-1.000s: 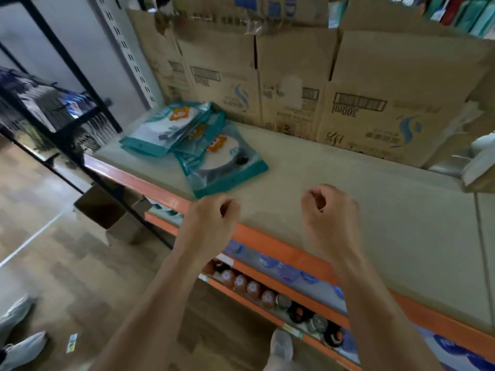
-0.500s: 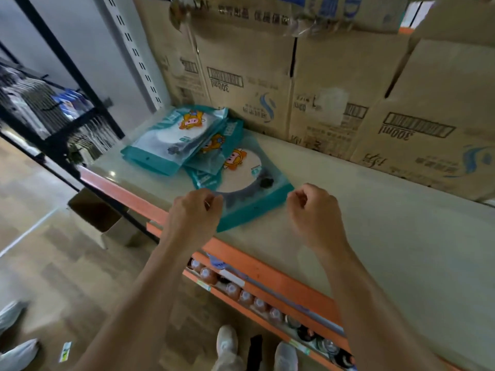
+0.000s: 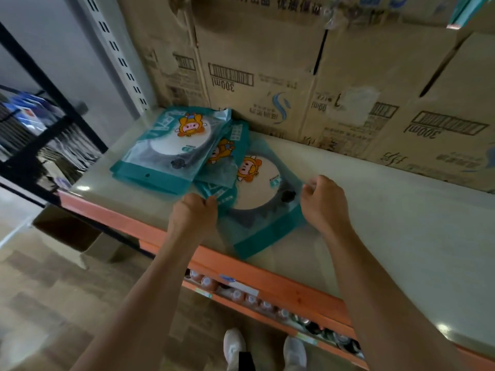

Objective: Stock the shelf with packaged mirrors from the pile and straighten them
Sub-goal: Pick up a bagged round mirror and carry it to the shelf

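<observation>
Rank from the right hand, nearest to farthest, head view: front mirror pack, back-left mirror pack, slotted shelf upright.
1. Front mirror pack: touching the right hand, which pinches its right edge; the left hand is at its left edge.
2. Back-left mirror pack: on top of the pile, farther left and back on the shelf.
3. Slotted shelf upright: at the rear left corner, beyond the pile.

Mirror packs (image 3: 211,159) on shelf (image 3: 388,223) (boxes (image 3: 294,84) behind), overlapping leftward.

Inverted "300ml", seemingly, on cardboard boxes (image 3: 267,76)
</observation>
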